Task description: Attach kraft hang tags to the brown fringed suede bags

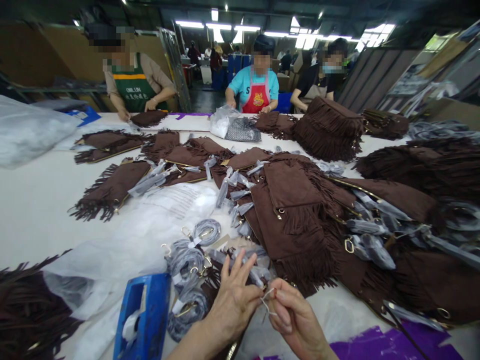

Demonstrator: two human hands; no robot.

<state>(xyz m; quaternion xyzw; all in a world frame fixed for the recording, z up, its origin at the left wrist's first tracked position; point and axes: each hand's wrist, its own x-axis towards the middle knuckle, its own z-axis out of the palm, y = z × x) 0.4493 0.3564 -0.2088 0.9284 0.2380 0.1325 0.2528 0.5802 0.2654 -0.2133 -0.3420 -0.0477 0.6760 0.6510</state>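
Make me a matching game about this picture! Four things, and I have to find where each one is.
Things:
1. tape dispenser
2. white string
3. red apron
4. purple plastic

Places:
A. on the middle person across the table
B. near the picture's bottom right corner
C. to the left of the coiled straps
D. at the fingertips of the right hand

Right pairs: 1-C, 2-D, 3-A, 4-B
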